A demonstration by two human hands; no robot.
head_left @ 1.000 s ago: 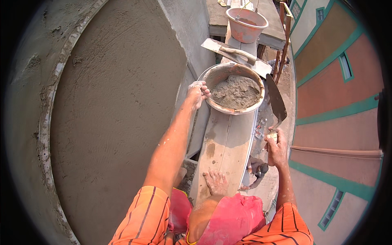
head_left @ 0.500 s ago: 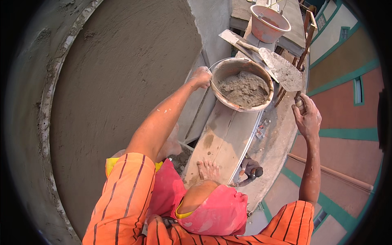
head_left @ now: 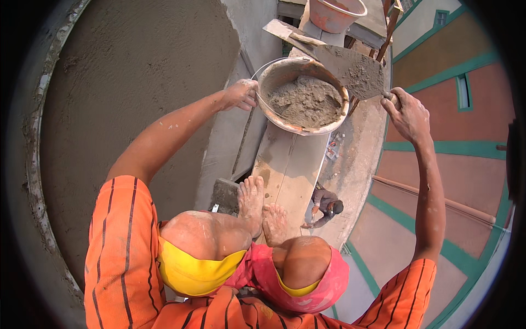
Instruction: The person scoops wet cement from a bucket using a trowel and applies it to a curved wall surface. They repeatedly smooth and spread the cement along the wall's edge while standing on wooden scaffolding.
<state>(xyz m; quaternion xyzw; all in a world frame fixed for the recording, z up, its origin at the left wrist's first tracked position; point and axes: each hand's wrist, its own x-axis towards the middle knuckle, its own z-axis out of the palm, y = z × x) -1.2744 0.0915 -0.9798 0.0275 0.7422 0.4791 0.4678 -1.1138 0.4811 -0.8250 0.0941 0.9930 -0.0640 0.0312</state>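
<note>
My left hand (head_left: 241, 95) is closed on the thin wire handle (head_left: 256, 77) of a bucket (head_left: 307, 131), at its left rim. Grey wet mortar (head_left: 312, 101) lies heaped inside. On the other side, my right hand (head_left: 410, 116) grips the handle of a mortar-smeared trowel (head_left: 350, 67). Its broad metal blade is tilted beside the bucket's far right rim, with a lump of mortar near the handle end. Behind the bucket lies a long flat plastering float (head_left: 279, 30) with a wooden grip, partly covered by the trowel blade.
A pinkish tub (head_left: 333, 17) stands farther along the raised plank (head_left: 279, 156) under my bare feet. Freshly plastered wall (head_left: 148, 93) fills the left. Far below on the right, a person (head_left: 326, 204) crouches beside the drop. A painted building (head_left: 438, 131) rises beyond.
My view has shifted, so the scene sits farther left and higher. The trowel blade has turned and swung nearer the bucket's rim. Both my feet and knees now show together.
</note>
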